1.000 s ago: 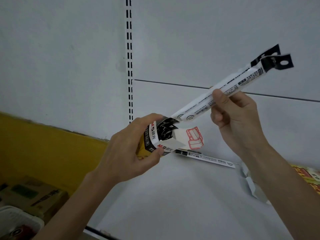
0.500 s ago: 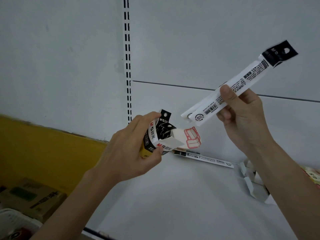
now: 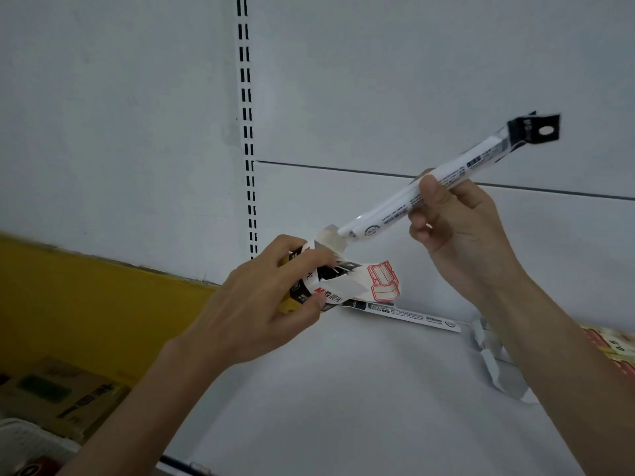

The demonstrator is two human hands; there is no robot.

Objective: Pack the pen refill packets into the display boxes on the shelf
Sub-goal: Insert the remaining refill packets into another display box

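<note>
A white shelf (image 3: 343, 389) is filling the lower centre of the frame, backed by a pale grey panel with a slotted upright (image 3: 249, 166) running down the upper centre. Right of centre, the refill packets (image 3: 388, 214), at least two long white sleeves with black hang tabs, are slanting from the upper right down toward the middle. Their lower ends are sitting at the raised top flap of the display box (image 3: 330, 290); contact there cannot be confirmed. The right hand (image 3: 460, 245) is pinching the packets near mid-length between the thumb and curled fingers. The display box is being held above the shelf at frame centre, tilted, with its open end facing right. Black packet tabs are showing inside the opening, and a flap printed with a red outline drawing is projecting to the right. The left hand (image 3: 254, 310) is gripping the box, with the fingers curled over its top and the thumb pressing its lower edge. Just below the box, a loose packet (image 3: 412, 316) is lying flat along the rear of the shelf. A folded white cardboard piece (image 3: 491, 369) is lying at the right, near the right forearm. A yellow panel (image 3: 86, 297) is occupying the left side, with a brown carton (image 3: 62, 393) below it.
</note>
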